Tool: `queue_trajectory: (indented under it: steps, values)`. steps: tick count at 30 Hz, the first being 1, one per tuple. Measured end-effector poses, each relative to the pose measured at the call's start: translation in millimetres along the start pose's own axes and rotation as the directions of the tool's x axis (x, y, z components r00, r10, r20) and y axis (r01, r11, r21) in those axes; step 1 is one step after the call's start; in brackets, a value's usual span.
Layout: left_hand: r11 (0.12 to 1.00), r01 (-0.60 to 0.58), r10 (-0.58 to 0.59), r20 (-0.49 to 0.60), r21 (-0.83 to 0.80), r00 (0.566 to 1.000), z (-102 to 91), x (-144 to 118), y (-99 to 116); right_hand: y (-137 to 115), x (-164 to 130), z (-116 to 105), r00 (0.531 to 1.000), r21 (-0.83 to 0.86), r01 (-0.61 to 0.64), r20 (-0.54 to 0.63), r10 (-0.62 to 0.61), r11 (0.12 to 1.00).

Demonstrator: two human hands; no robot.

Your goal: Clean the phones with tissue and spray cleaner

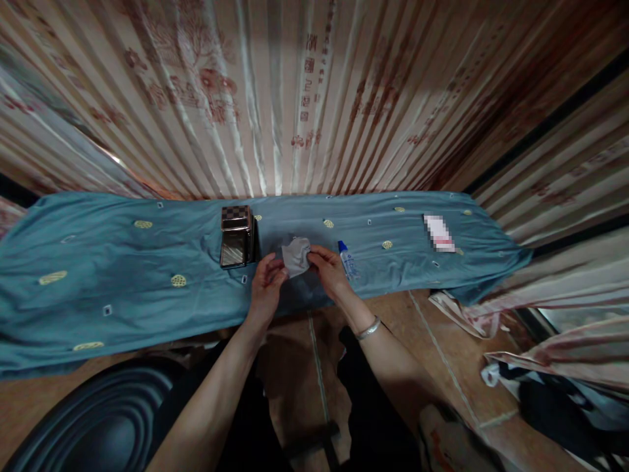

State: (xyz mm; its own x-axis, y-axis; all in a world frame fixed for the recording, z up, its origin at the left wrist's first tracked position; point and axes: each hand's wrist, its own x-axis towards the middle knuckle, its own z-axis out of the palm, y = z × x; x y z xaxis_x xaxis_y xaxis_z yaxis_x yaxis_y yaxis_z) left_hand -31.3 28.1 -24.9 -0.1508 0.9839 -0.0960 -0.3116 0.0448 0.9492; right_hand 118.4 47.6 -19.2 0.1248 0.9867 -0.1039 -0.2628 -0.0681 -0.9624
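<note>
Two bare hands are meeting over a small grey cloth (297, 254), which is sitting crumpled between them just above the near middle of a long table draped in a blue cloth (98, 288). The left hand (266, 283) is pinching the grey cloth's lower left corner with its fingertips closed on the fabric, and the right hand (328, 267) is gripping the opposite edge in the same way, thumb and fingers closed on it. A silver bracelet (368, 328) is circling the right wrist.

Just to the right of the right hand, a small clear bottle with a blue cap (348, 259) is lying on its side on the blue cloth, close to the knuckles; whether it is touching them cannot be told. Just left of the left hand, a shiny metal box with a checkered top (236, 236) is standing on the table, near the hand but apart from it. Farther right along the table, a small white and pink item (439, 233) is lying, too blurred to identify. Behind the table, patterned beige and red curtains (304, 98) are hanging in folds. Near the bottom left corner, a dark ribbed round object (103, 419) is showing.
</note>
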Motion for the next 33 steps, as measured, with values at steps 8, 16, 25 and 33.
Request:
queue_trajectory:
  steps: [8,16,25,33]
  values:
    - [0.955,0.200,-0.176,0.124,-0.221,0.977,9.6,-7,14,-18,-20,8,0.943,-0.180,0.205,0.300,-0.145,0.962]
    - [0.900,0.297,-0.269,0.130,-0.319,0.954,8.0,-10,19,-11,-8,0,0.992,-0.211,0.122,-0.010,-0.127,0.970]
    - [0.934,0.298,-0.258,0.203,-0.198,0.945,9.9,-15,19,-18,-9,1,0.997,-0.084,0.047,0.061,-0.042,0.995]
    - [0.901,0.358,-0.325,0.166,-0.244,0.931,7.9,-12,10,-32,-15,0,0.983,-0.210,0.185,0.045,-0.179,0.960]
